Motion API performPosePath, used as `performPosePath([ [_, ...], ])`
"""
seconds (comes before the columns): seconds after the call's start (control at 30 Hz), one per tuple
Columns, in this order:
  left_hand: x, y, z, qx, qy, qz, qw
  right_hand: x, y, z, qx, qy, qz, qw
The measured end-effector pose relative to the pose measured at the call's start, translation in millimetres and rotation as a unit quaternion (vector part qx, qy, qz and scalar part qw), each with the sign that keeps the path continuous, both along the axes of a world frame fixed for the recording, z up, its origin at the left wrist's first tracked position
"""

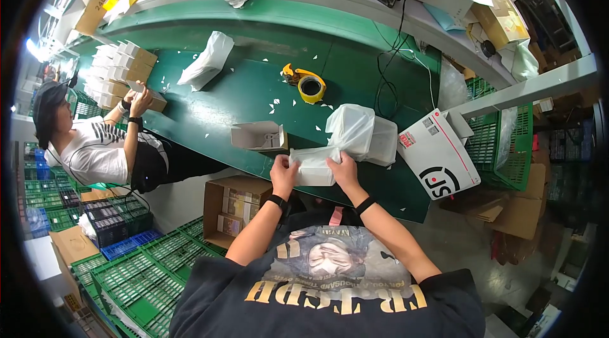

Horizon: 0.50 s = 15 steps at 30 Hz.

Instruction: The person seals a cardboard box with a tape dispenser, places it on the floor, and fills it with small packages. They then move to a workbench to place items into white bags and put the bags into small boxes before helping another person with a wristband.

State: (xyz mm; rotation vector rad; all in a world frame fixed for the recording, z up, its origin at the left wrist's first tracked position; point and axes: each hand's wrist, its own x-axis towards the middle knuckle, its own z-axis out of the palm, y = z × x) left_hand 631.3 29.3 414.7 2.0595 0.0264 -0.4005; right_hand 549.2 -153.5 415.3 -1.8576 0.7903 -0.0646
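Observation:
At the near edge of the green table (250,52), my left hand (283,175) is closed on the left end of a small white box (315,174). Over its top lies thin white plastic, perhaps a bag; the exact wrapping is hard to make out. My right hand (343,171) grips the same box at its right end. Just beyond it stand white plastic-covered packages (351,130), touching or nearly touching the box. An open cardboard box (259,137) with small light items inside sits beside my left hand.
A yellow tape dispenser (309,87), a white plastic bag (208,62) and paper scraps lie farther back. At right, a white carton (439,157) leans near a green crate (517,148). A co-worker (104,151) handles a small box at left. Below the table edge stands an open carton (229,208).

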Motion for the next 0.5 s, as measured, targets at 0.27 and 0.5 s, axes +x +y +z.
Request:
performPosePath([
  [0.27, 0.2, -3.8, 68.6, 0.116, -0.374, -0.314, 0.865, 17.1, -14.8, -28.5, -0.019, -0.020, 0.025, 0.999],
  [0.5, 18.9, 0.1, 4.3, -0.061, -0.114, -0.404, 0.905, -9.3, -19.7, -41.2, -0.149, -0.009, -0.006, 0.989],
])
